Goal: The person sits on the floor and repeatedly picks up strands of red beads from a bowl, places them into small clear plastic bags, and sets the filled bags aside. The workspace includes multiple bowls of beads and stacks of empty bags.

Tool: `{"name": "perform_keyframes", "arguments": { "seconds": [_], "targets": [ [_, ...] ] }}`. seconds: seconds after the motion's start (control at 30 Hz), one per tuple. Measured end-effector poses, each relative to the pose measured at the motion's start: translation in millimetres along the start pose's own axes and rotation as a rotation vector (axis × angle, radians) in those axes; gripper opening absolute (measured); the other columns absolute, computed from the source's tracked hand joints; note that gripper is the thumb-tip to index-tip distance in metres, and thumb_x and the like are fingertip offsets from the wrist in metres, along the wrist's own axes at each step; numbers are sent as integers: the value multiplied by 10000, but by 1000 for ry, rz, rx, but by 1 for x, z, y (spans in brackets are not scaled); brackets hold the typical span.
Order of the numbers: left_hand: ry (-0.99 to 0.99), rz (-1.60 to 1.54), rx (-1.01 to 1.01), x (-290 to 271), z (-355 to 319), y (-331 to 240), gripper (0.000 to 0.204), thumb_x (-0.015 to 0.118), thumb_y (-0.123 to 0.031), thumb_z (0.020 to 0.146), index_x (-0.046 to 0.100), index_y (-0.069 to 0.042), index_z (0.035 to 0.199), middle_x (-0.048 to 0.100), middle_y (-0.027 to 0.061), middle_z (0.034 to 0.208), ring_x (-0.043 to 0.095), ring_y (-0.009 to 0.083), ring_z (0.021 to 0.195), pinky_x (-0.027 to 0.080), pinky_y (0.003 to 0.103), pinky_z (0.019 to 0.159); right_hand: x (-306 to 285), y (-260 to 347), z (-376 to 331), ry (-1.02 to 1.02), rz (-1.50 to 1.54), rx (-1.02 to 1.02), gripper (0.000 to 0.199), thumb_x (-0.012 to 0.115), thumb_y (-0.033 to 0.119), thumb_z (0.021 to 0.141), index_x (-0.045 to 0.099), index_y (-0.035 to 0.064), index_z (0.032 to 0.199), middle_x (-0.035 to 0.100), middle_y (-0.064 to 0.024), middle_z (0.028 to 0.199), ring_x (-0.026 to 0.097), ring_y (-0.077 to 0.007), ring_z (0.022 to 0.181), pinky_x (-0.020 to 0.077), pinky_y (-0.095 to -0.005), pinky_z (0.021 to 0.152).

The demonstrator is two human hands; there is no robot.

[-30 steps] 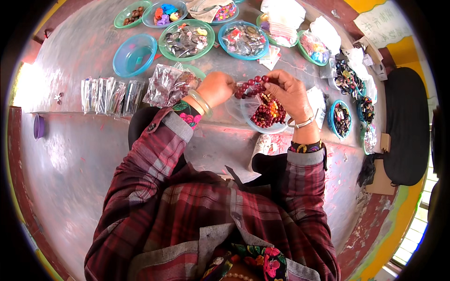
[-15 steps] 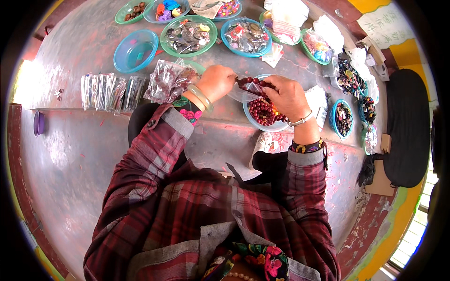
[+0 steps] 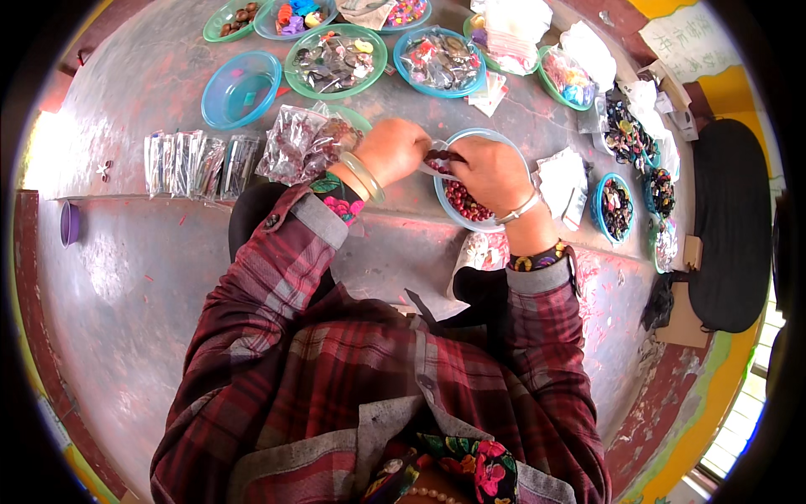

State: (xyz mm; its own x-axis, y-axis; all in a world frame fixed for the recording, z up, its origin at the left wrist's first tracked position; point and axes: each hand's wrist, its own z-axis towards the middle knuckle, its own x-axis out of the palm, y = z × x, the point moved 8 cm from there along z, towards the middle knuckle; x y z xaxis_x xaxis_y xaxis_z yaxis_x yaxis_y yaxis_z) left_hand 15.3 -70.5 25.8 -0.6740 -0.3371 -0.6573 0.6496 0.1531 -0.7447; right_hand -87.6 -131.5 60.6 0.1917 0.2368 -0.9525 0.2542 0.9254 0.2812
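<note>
My left hand is closed in a pinch on the mouth of a small clear plastic bag. Dark red beads on a string lie at the bag's opening, and my right hand grips them, its fingertips partly hidden. Both hands meet over the left side of a pale blue bowl, in which a heap of reddish-brown beads shows below the right hand. Beside my left wrist rests a clear bag of dark red beads, partly over a green plate.
Bundles of slim plastic packets lie at left, with an empty blue bowl behind. Farther back are a green bowl of packets and a blue one. White packets and a small blue basket sit at right.
My right hand has moved left toward my left hand, carrying the beads to the bag's opening. Less of the string shows now. The left hand has barely shifted.
</note>
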Motion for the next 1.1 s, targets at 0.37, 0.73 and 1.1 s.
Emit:
{"name": "perform_keyframes", "arguments": {
  "seconds": [0.37, 0.73, 1.1],
  "targets": [
    [31, -287, -55, 12, 5, 19, 215, 502, -181, 815, 637, -17, 788, 607, 143, 689, 590, 289, 645, 458, 371, 560, 29, 15, 8, -106, -16, -11, 118, 549, 153, 766, 599, 57, 811, 631, -138, 796, 627, -301, 701, 503, -390, 603],
    [56, -302, -174, 0, 0, 24, 231, 534, -177, 869, 619, 33, 917, 618, 68, 752, 606, 123, 625, 515, 255, 531, -37, -172, -45, -352, 388, 684, 181, 579, 215, 772, 683, 80, 833, 658, -140, 747, 644, -277, 625, 507, -309, 629],
    [119, -288, -74, 12, 11, 11, 210, 549, -165, 865, 621, 26, 914, 614, 68, 760, 610, 132, 607, 501, 248, 528, 141, -317, -105, 467, -378, 696, 398, 579, 362, 727, 668, 61, 971, 647, -142, 1001, 625, -285, 898, 494, -371, 795]
  ]
}}
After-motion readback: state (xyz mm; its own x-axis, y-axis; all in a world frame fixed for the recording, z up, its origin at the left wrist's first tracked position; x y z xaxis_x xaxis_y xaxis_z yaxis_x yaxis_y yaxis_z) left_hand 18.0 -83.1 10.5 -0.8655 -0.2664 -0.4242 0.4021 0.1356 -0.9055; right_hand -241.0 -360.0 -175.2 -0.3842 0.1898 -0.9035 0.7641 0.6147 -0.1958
